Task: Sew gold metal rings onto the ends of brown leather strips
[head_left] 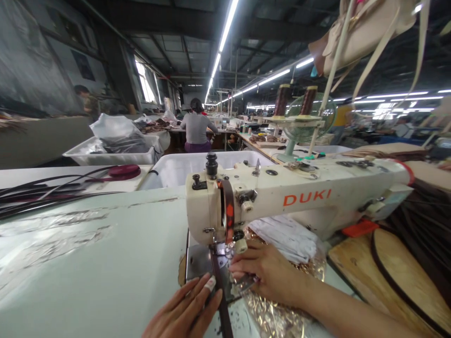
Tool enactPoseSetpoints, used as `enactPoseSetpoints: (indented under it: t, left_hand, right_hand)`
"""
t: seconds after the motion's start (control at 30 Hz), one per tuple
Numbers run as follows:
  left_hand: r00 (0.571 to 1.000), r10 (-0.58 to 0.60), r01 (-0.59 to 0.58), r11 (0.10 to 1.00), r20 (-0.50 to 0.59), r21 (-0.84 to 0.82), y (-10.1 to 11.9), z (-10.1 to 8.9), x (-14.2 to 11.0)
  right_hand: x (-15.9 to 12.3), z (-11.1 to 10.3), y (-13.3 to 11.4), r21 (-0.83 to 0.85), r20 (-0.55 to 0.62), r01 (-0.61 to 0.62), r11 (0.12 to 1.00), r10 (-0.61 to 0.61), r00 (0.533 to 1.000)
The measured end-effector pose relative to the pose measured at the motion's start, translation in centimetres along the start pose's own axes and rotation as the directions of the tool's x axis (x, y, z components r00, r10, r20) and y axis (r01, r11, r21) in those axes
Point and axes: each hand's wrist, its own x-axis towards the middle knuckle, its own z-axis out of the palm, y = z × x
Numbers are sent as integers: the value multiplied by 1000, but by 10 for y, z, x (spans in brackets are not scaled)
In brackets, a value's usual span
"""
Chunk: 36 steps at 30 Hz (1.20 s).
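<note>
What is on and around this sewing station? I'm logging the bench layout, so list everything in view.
sewing machine: one, cream with orange DUKI lettering, centre of the table
strap: one, dark brown, under the machine's foot
clear bag: one, holding gold metal pieces, under the right hand
thread cones: two, brown, behind the machine
fan: one, green, behind the machine
white bins: two, beyond the table
wooden boards: two, tan, right
table: one, pale green
co-worker: one, grey top, seated far back
left hand: flat beside the strap
right hand: on the strap by the needle
</note>
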Motion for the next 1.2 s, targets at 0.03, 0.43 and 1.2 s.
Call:
enactPoseSetpoints:
  t: [0.03, 0.43, 1.2]
  left_hand:
    - [996, 63, -67, 996, 63, 61, 0, -2, -1]
    - [995, 14, -13, 1000, 97, -15, 8, -9, 2]
    - [995, -75, 90, 964, 69, -249, -40, 24, 18]
  right_hand:
    - [0, 0, 1, -2, 0, 5, 1000, -5, 1000]
    - [-1, 0, 4, -14, 10, 46, 999, -46, 999]
    - [1, 1, -4, -37, 19, -17, 999, 18, 1000]
